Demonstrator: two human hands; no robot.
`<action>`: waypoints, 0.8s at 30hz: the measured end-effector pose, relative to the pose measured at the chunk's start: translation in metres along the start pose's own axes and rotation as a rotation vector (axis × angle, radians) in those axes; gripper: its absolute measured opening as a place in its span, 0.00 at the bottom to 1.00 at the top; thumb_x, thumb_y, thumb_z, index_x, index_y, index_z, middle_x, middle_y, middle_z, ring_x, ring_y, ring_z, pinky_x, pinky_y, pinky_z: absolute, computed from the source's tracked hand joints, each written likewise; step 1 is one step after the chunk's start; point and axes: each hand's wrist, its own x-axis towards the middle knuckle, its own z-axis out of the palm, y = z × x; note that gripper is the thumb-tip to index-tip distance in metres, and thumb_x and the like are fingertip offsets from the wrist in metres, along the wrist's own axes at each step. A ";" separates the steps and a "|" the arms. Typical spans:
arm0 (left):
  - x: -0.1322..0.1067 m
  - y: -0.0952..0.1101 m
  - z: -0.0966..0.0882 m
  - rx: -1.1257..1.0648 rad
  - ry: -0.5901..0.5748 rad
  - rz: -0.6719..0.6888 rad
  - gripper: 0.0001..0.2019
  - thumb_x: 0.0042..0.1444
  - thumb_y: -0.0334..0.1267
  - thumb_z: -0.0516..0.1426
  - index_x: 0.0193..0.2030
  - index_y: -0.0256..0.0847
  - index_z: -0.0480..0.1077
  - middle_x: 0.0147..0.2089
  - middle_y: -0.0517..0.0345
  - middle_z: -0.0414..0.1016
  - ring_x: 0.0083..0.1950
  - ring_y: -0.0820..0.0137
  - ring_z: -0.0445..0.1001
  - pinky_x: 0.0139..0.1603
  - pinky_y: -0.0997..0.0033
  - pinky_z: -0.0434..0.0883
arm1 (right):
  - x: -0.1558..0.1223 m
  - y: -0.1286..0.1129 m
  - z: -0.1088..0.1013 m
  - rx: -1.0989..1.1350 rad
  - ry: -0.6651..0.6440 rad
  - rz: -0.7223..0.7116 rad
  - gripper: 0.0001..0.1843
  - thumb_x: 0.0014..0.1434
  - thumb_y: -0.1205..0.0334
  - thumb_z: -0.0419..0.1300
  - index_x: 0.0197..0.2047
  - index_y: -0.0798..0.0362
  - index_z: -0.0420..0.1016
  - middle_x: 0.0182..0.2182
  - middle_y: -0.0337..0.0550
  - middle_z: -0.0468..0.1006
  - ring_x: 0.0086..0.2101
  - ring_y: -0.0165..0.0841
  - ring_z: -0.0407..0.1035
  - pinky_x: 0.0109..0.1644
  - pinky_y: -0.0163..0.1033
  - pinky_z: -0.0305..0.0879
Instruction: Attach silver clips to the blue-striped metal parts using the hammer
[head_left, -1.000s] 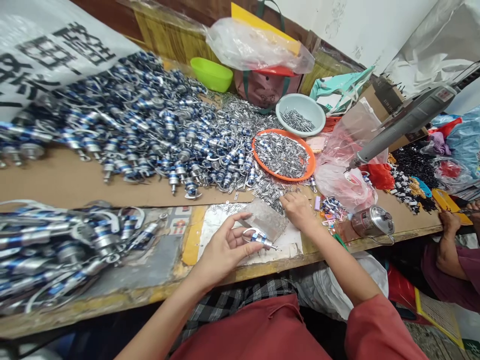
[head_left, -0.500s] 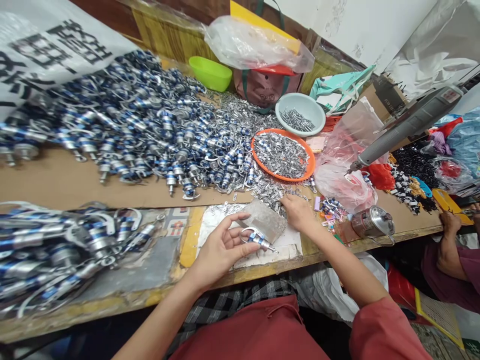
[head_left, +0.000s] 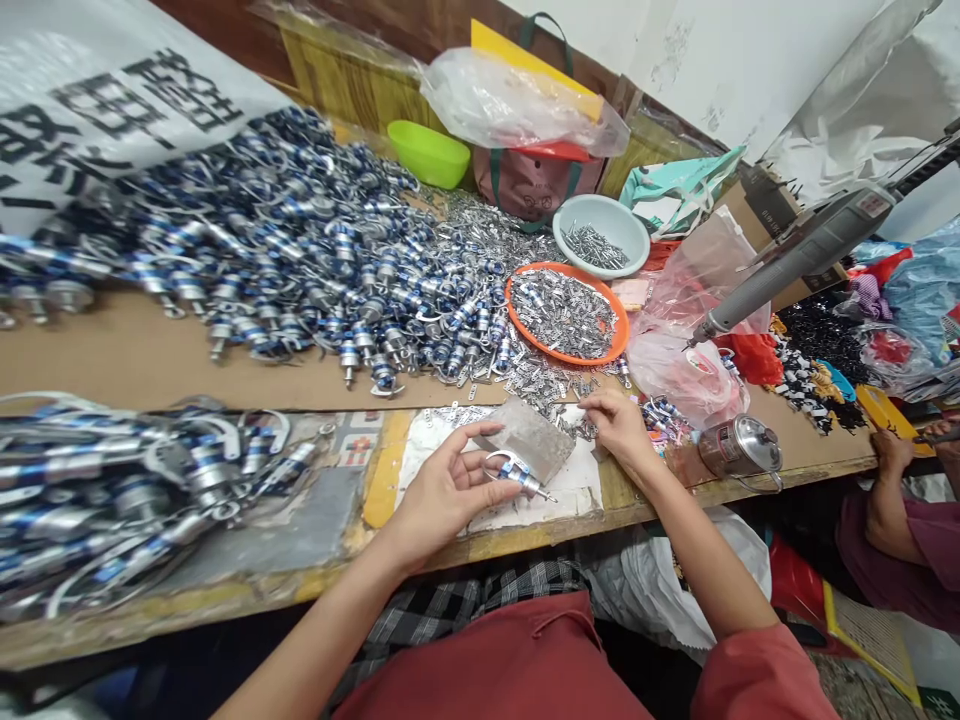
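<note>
My left hand (head_left: 446, 495) holds a blue-and-silver metal reel-like piece (head_left: 519, 474) between thumb and fingers. A curved arm rises from one side of it, and its thin tip points right. Just behind it a flat grey metal block (head_left: 534, 440) rests on a white sheet (head_left: 577, 490). To the right of the block my right hand (head_left: 621, 432) has its thumb and fingertips together at the edge of the loose small metal plates (head_left: 536, 380). Whatever those fingertips pinch is too small to make out.
A large heap of similar pieces (head_left: 322, 250) covers the back left, with more at front left. Behind stand an orange tray (head_left: 622, 335) of plates and a pale bowl (head_left: 637, 235) of pins. An electric screwdriver (head_left: 795, 265) hangs right, above a metal mug (head_left: 739, 445). Another person's hands show far right.
My right hand has moved slightly right and towards me, away from the pile of small plates. The left hand keeps hold of the reel-like piece in nearly the same spot.
</note>
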 end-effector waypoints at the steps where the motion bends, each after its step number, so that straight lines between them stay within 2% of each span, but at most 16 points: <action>1: 0.000 0.000 0.000 0.003 0.003 0.000 0.35 0.34 0.36 0.68 0.50 0.42 0.58 0.31 0.63 0.72 0.35 0.69 0.76 0.37 0.72 0.72 | -0.002 -0.001 0.001 0.011 0.005 0.000 0.12 0.54 0.75 0.51 0.34 0.53 0.73 0.32 0.42 0.74 0.35 0.30 0.69 0.39 0.35 0.66; 5: 0.000 0.000 0.000 0.005 0.002 0.006 0.35 0.34 0.36 0.67 0.50 0.41 0.57 0.31 0.62 0.72 0.36 0.69 0.76 0.38 0.71 0.73 | -0.006 -0.008 0.003 -0.021 -0.002 -0.006 0.13 0.55 0.75 0.50 0.38 0.55 0.73 0.37 0.44 0.74 0.39 0.31 0.69 0.43 0.36 0.65; 8: -0.001 0.001 0.001 0.006 0.001 0.011 0.35 0.35 0.37 0.67 0.51 0.41 0.57 0.31 0.62 0.72 0.36 0.67 0.76 0.39 0.68 0.73 | -0.005 -0.011 -0.001 -0.298 -0.163 -0.007 0.15 0.55 0.75 0.50 0.41 0.54 0.73 0.40 0.45 0.74 0.41 0.34 0.67 0.43 0.38 0.62; 10: -0.002 0.002 0.002 0.010 0.005 0.005 0.35 0.35 0.37 0.67 0.50 0.41 0.57 0.31 0.62 0.72 0.36 0.66 0.77 0.40 0.67 0.74 | -0.003 -0.013 -0.003 -0.442 -0.274 -0.024 0.14 0.55 0.76 0.51 0.38 0.53 0.74 0.37 0.45 0.75 0.40 0.35 0.66 0.42 0.39 0.60; 14: -0.002 0.002 0.001 0.021 0.002 0.007 0.35 0.35 0.38 0.67 0.50 0.41 0.57 0.31 0.61 0.72 0.36 0.65 0.77 0.41 0.65 0.74 | 0.003 -0.020 -0.003 -0.474 -0.365 -0.089 0.12 0.56 0.76 0.51 0.34 0.55 0.73 0.33 0.48 0.75 0.38 0.37 0.65 0.42 0.40 0.58; 20: 0.000 -0.002 0.000 0.029 0.014 0.014 0.35 0.35 0.38 0.67 0.51 0.42 0.58 0.32 0.61 0.72 0.37 0.65 0.76 0.41 0.65 0.74 | 0.016 -0.028 0.000 -0.443 -0.375 -0.086 0.14 0.49 0.80 0.53 0.38 0.58 0.72 0.35 0.51 0.73 0.35 0.36 0.67 0.36 0.37 0.59; 24: -0.001 0.000 0.001 0.023 0.016 0.012 0.35 0.34 0.37 0.67 0.50 0.41 0.58 0.32 0.62 0.71 0.36 0.67 0.76 0.40 0.67 0.73 | 0.015 -0.032 -0.012 -0.309 -0.296 -0.025 0.09 0.55 0.73 0.54 0.38 0.57 0.72 0.34 0.46 0.74 0.34 0.32 0.68 0.36 0.34 0.62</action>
